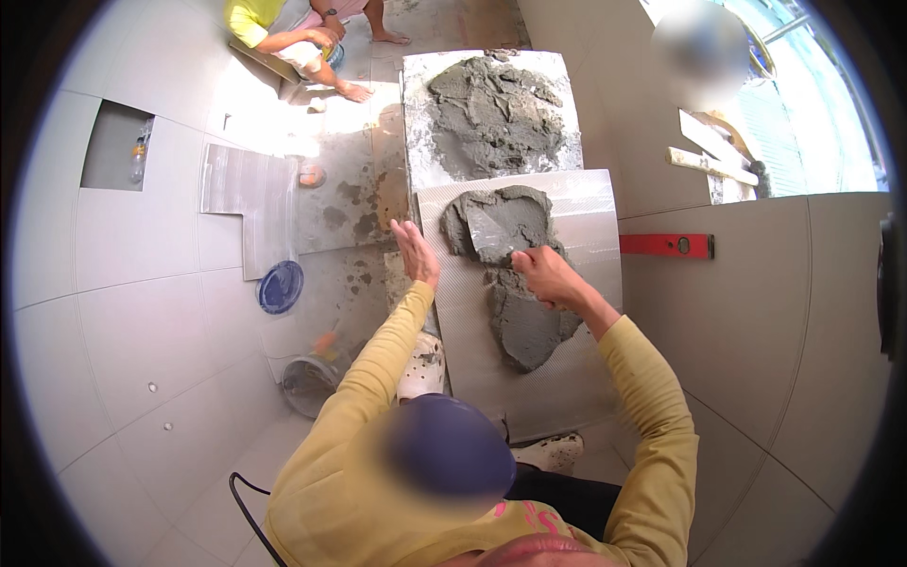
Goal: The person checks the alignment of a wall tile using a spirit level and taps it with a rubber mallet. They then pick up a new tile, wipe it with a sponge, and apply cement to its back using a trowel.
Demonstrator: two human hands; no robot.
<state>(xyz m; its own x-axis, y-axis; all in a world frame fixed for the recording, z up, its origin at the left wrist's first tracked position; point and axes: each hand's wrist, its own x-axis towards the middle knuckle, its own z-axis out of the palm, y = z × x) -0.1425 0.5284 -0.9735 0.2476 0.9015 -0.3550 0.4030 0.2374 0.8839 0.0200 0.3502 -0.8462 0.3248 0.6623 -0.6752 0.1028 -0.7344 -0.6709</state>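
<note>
A large light-grey tile [463, 369] lies ribbed face up in front of me. Wet grey mortar [534, 331] is heaped over its middle. My right hand [551, 277] is closed around a trowel, whose flat metal blade [484, 236] presses into the upper part of the heap. Most of the trowel's handle is hidden by the fingers. Along the tile's left edge rests my left hand [417, 257], its fingers stretched out and nothing in them. Just beyond the tile, a board [416, 85] carries a bigger pile of mortar [496, 123].
A red spirit level [666, 246] is at the right wall. On the left are an L-shaped tile [269, 194], a round blue lid [281, 287] and a bucket [310, 387]. A co-worker [293, 33] sits far left. Tools, one wooden-handled [709, 165], lie on the window ledge.
</note>
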